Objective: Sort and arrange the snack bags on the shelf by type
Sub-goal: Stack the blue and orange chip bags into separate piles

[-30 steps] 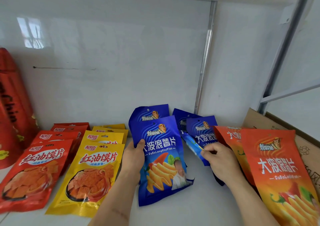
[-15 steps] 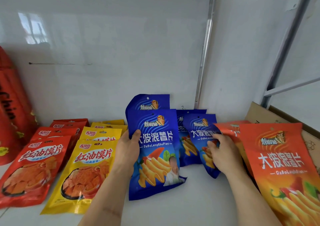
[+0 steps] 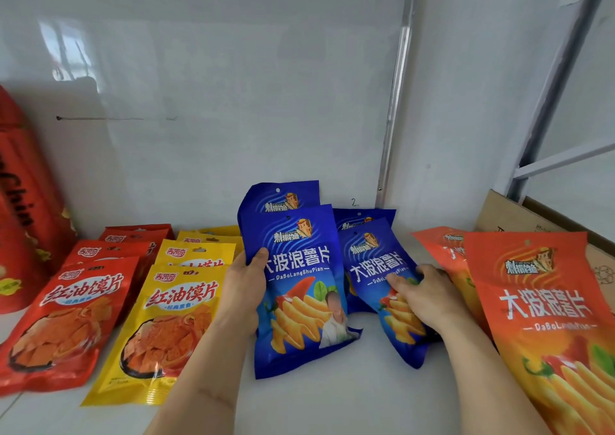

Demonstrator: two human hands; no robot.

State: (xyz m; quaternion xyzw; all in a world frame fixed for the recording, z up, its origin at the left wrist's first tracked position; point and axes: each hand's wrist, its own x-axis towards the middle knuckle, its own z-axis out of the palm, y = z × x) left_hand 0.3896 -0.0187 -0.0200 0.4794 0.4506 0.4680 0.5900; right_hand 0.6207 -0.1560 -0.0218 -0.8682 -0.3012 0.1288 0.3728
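Snack bags lie in rows by colour on the white shelf (image 3: 332,401). My left hand (image 3: 244,284) grips the left edge of the front blue chip bag (image 3: 299,301), thumb on its face; another blue bag (image 3: 283,194) stands behind it. My right hand (image 3: 429,298) holds a second front blue bag (image 3: 376,261), fingers lying across its face, with one more blue bag (image 3: 362,216) behind. Red bags (image 3: 63,318) and yellow bags (image 3: 166,328) lie in rows to the left. Orange chip bags (image 3: 545,318) lie to the right.
A tall red package (image 3: 23,218) stands at the far left against the white back wall. A cardboard box (image 3: 519,214) sits behind the orange bags at the right. A metal shelf post (image 3: 396,101) runs up the back wall.
The right-hand blue bag, held edge-on a second ago, now faces up and has shifted forward under my right hand. My left hand stays on the front blue bag.
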